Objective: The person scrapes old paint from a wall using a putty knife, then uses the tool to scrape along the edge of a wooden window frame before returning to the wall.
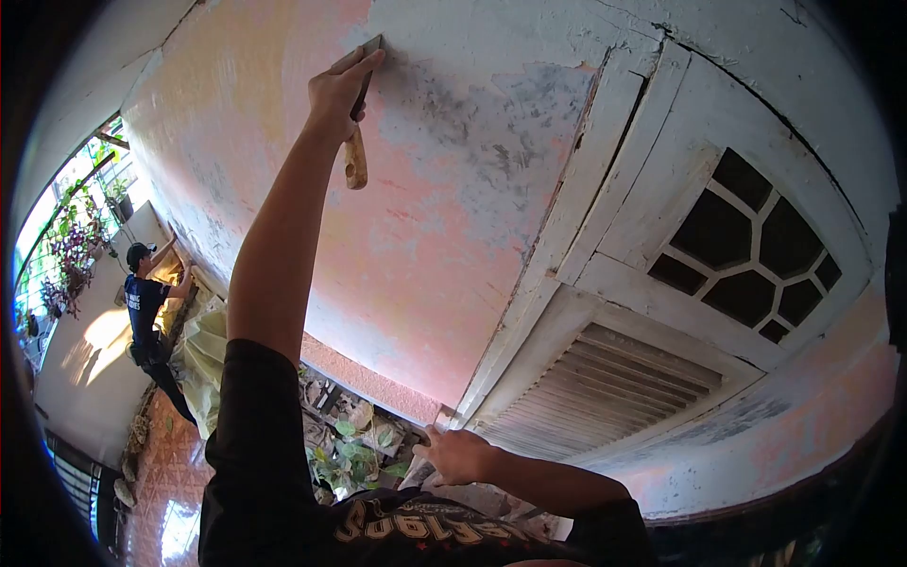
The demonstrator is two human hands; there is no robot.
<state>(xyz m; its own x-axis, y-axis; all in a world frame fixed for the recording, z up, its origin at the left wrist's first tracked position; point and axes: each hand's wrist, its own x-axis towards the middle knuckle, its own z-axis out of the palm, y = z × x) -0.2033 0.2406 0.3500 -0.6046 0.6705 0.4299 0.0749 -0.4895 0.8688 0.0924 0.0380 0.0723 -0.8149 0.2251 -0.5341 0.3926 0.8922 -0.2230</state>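
My left hand (335,94) is raised high against the wall (406,255), closed around the dark blade of a putty knife (355,161). The knife's worn wooden handle hangs below the fingers, and the blade's upper edge is at the wall. Around it the surface is patchy, with pink, pale and grey smeared areas. Low in front of my body, my right hand (461,457) is curled, with the fingers near the foot of the white wooden frame (567,255); I cannot tell what it grips.
Right of the wall is a white panel with a cut-out vent (756,246) above louvred slats (614,378). Below lie leafy plants (354,458) and debris. At left a person in a dark shirt (146,302) reaches to the wall, beside a draped sheet (200,354) and tiled floor (165,472).
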